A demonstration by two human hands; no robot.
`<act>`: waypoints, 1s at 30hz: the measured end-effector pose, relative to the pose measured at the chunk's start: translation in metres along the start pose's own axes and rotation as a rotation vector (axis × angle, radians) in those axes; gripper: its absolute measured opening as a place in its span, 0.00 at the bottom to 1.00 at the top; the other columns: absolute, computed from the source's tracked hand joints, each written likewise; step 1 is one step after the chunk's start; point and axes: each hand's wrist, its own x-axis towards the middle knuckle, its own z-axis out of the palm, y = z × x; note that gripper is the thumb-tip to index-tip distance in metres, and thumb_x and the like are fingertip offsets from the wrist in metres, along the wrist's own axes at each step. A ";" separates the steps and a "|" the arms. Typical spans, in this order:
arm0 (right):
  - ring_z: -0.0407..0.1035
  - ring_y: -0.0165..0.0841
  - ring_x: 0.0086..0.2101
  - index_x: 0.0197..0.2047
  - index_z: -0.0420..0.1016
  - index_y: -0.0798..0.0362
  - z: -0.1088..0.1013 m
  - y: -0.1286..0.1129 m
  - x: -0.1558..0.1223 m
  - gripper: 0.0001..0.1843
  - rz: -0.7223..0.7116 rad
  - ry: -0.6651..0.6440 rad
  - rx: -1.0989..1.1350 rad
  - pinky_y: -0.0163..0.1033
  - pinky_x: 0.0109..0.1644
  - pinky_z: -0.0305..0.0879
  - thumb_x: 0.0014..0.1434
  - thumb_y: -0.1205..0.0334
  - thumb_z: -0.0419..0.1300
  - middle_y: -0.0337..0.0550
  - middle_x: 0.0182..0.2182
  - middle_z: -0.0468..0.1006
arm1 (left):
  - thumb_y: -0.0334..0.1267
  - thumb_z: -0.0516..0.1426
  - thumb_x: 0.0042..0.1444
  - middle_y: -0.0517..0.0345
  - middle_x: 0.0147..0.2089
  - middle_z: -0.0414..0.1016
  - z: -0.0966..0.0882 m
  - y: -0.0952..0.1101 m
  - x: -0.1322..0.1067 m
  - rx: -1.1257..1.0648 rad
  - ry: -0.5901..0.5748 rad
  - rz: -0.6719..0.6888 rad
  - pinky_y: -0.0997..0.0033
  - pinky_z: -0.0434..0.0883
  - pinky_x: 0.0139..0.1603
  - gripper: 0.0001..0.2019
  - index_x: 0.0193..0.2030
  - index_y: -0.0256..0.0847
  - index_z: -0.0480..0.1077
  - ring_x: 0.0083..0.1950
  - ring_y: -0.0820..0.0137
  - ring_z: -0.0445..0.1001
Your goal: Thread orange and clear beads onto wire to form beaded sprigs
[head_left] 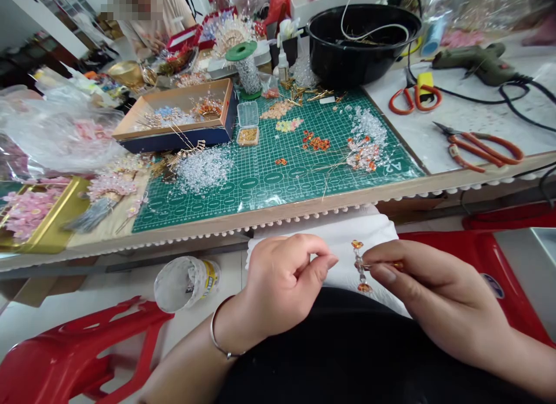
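Note:
Between the thumb and fingers of my right hand (pixel 438 294) is a beaded sprig (pixel 361 265) with clear beads and an orange flower-like bead at each visible end. To its left, my left hand (pixel 289 282) is closed in a pinch, thumb against forefinger. Whatever that pinch holds, perhaps something very thin, I cannot make out. Both hands are above my lap, in front of the table edge. On the green cutting mat (pixel 260 190) lie orange beads (pixel 316 141), a bunch of clear and orange beaded sprigs (pixel 364 154) and a heap of clear beads (pixel 204 169).
Orange-handled pliers (pixel 482 146), wire cutters (pixel 414 97) and a glue gun (pixel 478 62) lie at the right. A black basin (pixel 360 45), a wire spool (pixel 247 68) and an open box (pixel 178 117) stand behind. Below are a white bucket (pixel 182 285) and red stool (pixel 87 352).

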 end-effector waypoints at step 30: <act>0.75 0.42 0.37 0.40 0.80 0.49 0.035 0.010 0.206 0.16 -0.593 -0.295 -0.672 0.47 0.41 0.68 0.71 0.56 0.51 0.47 0.36 0.81 | 0.34 0.55 0.66 0.54 0.40 0.82 -0.133 -0.144 0.020 0.814 0.381 -0.255 0.67 0.71 0.39 0.09 0.40 0.42 0.78 0.40 0.64 0.78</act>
